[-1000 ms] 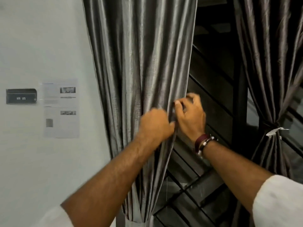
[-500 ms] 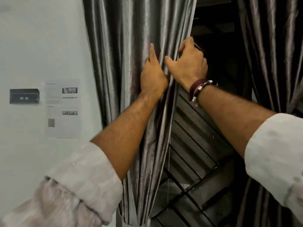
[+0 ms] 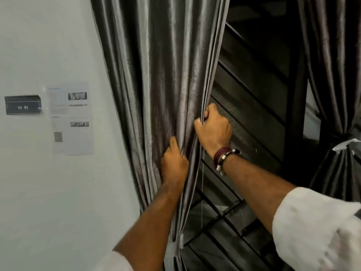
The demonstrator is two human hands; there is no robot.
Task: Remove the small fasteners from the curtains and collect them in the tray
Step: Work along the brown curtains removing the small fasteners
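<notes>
the grey curtain hangs in glossy folds from the top edge down through the middle of the view, and both your hands are on its right-hand edge. your left hand sits just below centre, fingers curled into a fold of the cloth and bunching it. your right hand is at about 1 o'clock from the left one, close beside it, fist wrapped round the curtain's very edge with the thumb on the near side (a dark red band and a metal bracelet ride on that wrist). i cannot tell whether either hand has a fastener in it; none shows clearly in the cloth. a second curtain hangs at 3 o'clock, cinched by a pale tie-back. between the two curtains runs a dark slatted window grille. at 9 o'clock on the pale wall are a small dark sign and a printed paper notice just beside it.
</notes>
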